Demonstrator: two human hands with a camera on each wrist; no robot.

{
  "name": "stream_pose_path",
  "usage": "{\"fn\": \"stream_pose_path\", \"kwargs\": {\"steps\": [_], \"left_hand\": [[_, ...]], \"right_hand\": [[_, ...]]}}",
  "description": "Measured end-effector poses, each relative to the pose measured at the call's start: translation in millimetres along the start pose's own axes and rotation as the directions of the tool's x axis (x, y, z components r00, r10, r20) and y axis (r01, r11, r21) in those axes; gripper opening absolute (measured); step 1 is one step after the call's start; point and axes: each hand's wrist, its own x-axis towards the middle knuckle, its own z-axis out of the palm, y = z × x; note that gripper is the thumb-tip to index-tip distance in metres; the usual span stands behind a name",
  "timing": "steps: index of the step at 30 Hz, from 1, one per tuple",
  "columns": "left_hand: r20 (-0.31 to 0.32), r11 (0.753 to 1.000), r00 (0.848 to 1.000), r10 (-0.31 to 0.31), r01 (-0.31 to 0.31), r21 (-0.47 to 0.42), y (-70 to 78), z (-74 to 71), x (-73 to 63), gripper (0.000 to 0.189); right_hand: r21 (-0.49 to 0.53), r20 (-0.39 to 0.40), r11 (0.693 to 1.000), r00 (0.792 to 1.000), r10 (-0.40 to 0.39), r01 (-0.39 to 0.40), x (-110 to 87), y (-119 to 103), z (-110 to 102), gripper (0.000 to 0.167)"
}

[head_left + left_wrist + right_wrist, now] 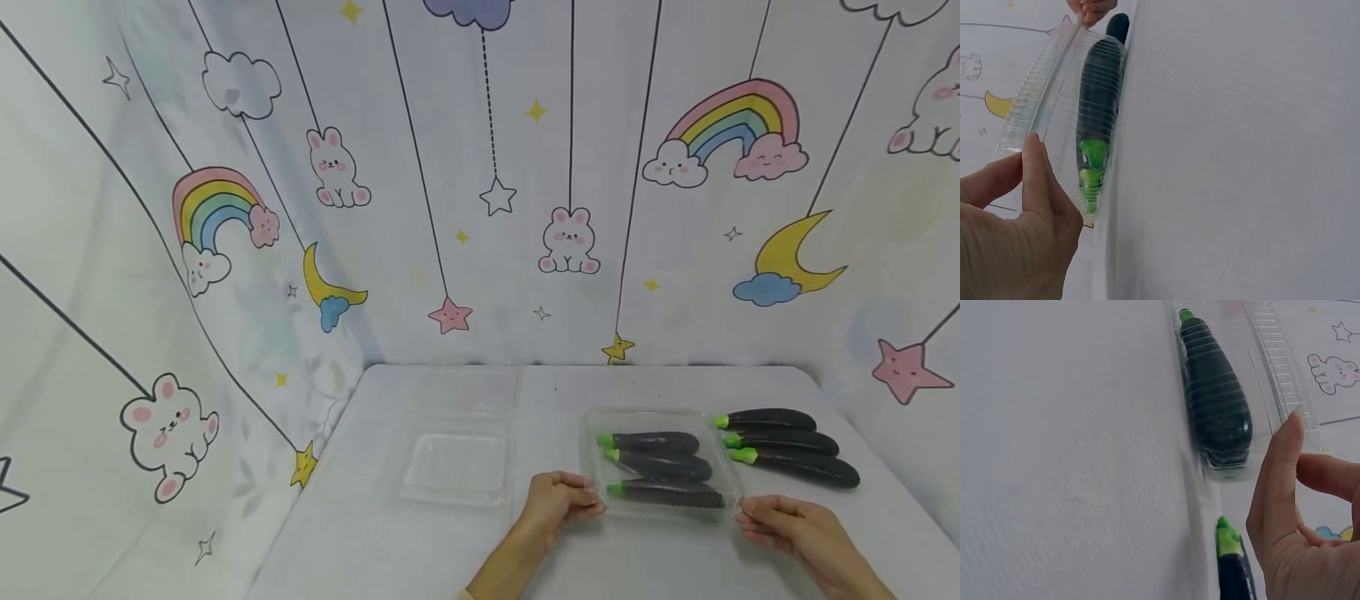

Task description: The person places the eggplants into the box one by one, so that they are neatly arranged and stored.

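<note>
A transparent plastic container [725, 468] with its lid over it holds three dark eggplants [660, 465] with green stems, lying side by side. My left hand [557, 505] pinches the rim at the container's near left corner between thumb and fingers. At the near right corner, my right hand [801, 532] pinches the same rim. In the left wrist view the ribbed wall [1066, 94] shows an eggplant [1100, 87] through it. The right wrist view has my fingertips at the rim's corner, beside the eggplant's thick end [1225, 425].
Three more eggplants [791, 442] lie on the white table [420, 558], right of the container. On the left stands a second transparent container [457, 467], its lid [476, 392] folded back behind it. A printed cloth [525, 167] hangs behind the table.
</note>
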Motion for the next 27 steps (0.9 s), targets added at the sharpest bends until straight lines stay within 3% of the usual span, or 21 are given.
{"fn": "stream_pose_path", "kwargs": {"steps": [12,19,27], "left_hand": [[0.005,0.999,1.0,0.006,-0.006,0.033,-1.2,2.5,1.1,0.022],[0.05,0.994,0.998,0.036,-0.041,0.1,3.2,0.5,-0.7,0.028],[0.064,0.957,0.991,0.116,-0.129,0.26,9.8,-3.8,-5.6,0.041]], "right_hand": [[0.03,-0.036,0.999,0.999,0.021,-0.02,2.3,-0.1,0.1,0.022],[-0.107,-0.05,0.994,0.999,-0.012,0.006,1.0,0.6,0.6,0.049],[-0.279,-0.176,0.958,0.978,-0.115,0.063,0.1,-5.3,-2.6,0.064]]}}
